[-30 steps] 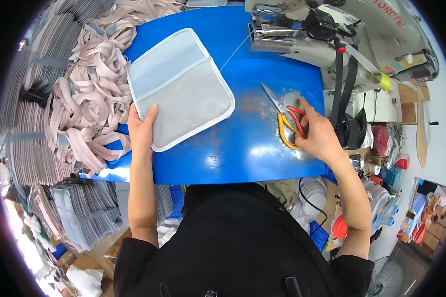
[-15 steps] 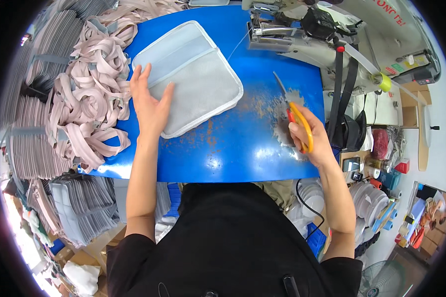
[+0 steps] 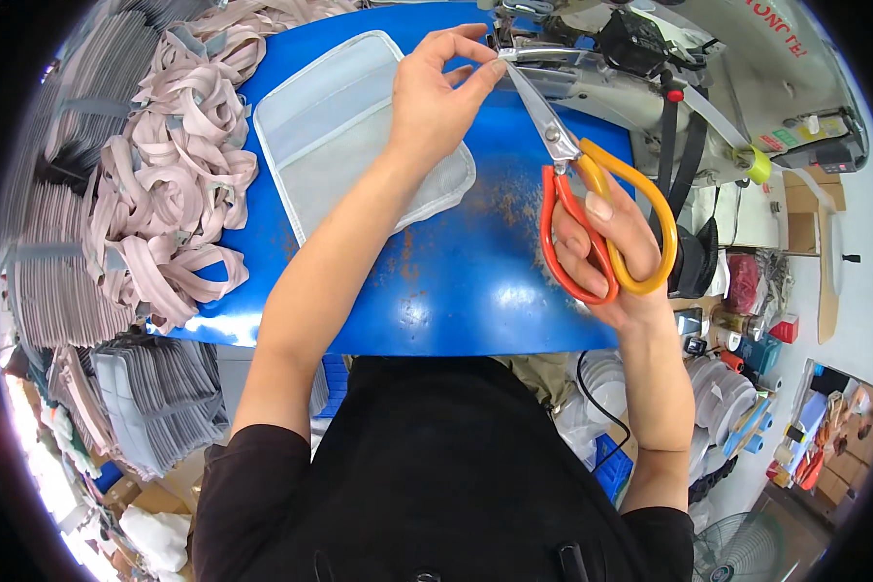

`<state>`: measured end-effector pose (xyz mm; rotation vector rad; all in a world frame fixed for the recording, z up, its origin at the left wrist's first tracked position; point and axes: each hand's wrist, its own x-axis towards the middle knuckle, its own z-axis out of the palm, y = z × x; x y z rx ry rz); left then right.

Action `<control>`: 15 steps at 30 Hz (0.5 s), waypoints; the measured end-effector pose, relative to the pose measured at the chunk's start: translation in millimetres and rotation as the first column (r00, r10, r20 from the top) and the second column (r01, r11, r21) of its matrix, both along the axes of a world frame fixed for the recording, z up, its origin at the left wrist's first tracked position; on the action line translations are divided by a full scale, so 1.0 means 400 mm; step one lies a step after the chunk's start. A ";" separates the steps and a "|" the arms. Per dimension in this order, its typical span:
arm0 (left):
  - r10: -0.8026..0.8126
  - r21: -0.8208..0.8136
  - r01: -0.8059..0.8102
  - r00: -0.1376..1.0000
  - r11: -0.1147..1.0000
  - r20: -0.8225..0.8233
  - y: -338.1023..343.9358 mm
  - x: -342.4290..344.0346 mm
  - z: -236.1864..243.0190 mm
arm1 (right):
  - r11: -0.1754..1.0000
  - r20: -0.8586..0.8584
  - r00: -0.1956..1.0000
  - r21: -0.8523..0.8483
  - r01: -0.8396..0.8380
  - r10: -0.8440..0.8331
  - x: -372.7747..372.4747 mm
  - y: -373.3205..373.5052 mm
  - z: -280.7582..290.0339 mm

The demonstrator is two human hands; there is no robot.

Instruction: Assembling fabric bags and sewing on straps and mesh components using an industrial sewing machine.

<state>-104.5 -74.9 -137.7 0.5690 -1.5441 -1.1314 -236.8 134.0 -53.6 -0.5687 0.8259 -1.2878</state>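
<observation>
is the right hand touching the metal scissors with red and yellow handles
Touching: the head view shows the right hand gripping the scissors by their handles.

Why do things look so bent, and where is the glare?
All in the head view: the fisheye lens bends edges near the dark rim, like the left stacks; glare whitens the table near its front edge; the lower left is washed out; the scissors look crisp.

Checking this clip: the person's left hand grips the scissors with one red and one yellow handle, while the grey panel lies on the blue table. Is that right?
Not quite: the head view shows the right hand gripping the red-and-yellow-handled scissors. The grey panel does lie on the blue table.
</observation>
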 end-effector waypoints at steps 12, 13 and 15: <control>0.056 -0.181 -0.020 0.980 0.983 0.193 -0.079 0.002 -0.039 | 0.992 0.161 0.979 0.013 0.127 -0.127 0.046 -0.036 -0.038; -0.074 -0.248 0.087 0.995 0.965 0.060 -0.080 0.007 -0.038 | 0.989 0.163 0.975 0.007 0.149 -0.149 0.060 -0.038 -0.045; -0.213 -0.325 0.182 0.975 0.928 -0.063 -0.076 0.010 -0.037 | 0.974 0.095 0.970 -0.013 0.228 -0.225 0.098 -0.045 -0.061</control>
